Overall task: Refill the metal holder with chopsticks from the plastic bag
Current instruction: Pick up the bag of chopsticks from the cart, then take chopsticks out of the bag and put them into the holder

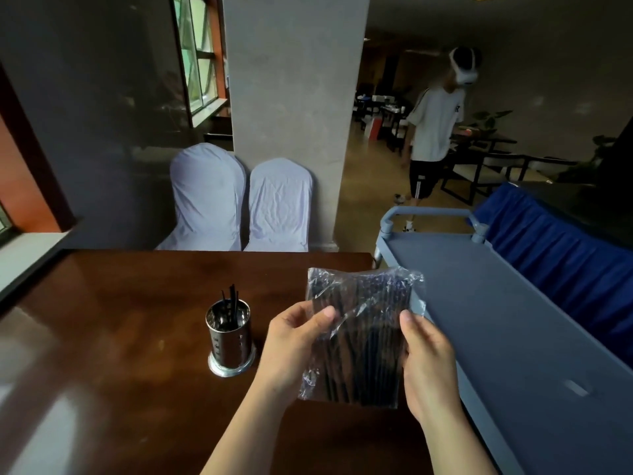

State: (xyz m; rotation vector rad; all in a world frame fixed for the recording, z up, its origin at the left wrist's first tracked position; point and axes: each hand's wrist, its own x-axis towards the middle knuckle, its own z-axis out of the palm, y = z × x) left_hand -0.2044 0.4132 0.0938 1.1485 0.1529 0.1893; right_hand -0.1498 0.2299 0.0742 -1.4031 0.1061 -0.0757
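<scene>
You held the plastic bag (359,337) of black chopsticks (366,365) above the tabletop's (120,337) right edge, your left hand (291,347) pinching its left side and your right hand (428,365) gripping its right side. The metal holder (230,337) stood upright just left of your left hand, mid-tabletop, with a few chopsticks inside.
</scene>
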